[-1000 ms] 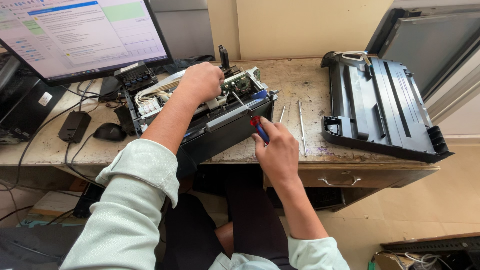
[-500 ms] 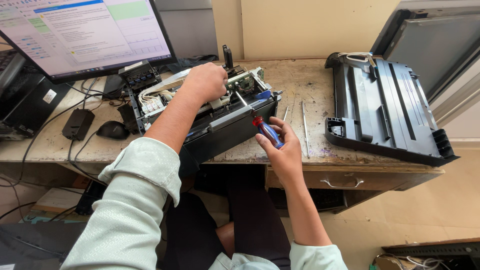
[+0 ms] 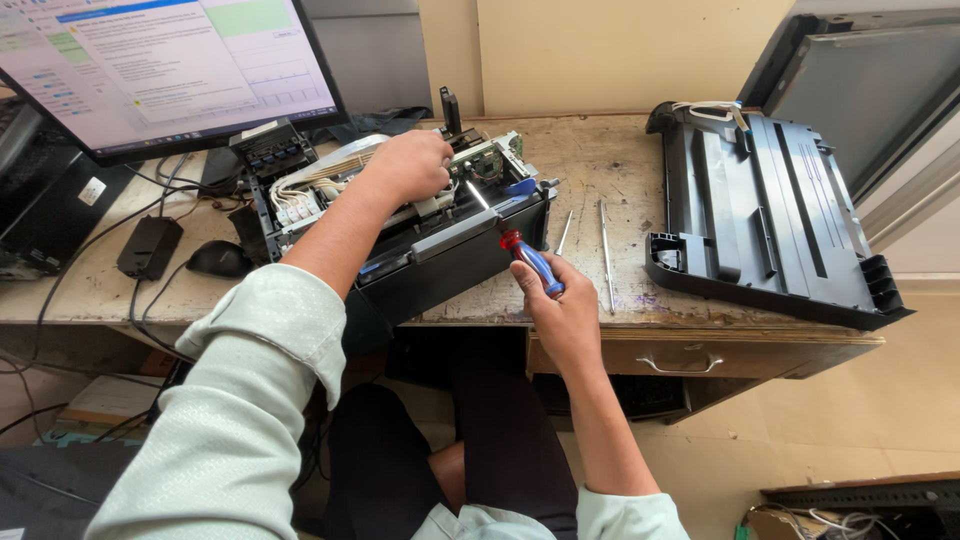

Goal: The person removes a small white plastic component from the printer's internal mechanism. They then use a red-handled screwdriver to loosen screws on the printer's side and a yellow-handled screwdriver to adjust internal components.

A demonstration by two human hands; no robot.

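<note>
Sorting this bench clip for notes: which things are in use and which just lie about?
In use:
left hand on the opened printer
right hand holding the red-and-blue screwdriver

Lying about:
black cover panel
two thin tools
mouse
monitor

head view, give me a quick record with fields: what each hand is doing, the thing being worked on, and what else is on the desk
left hand: rests on top of the opened printer, pressing on its inner parts
right hand: grips a screwdriver with a red and blue handle, tip angled into the printer
printer: cover off, white ribbon cables showing, at the desk's front edge
desk: worn wooden top
right of printer: two thin metal tools, a detached black cover
left: monitor, mouse
</note>
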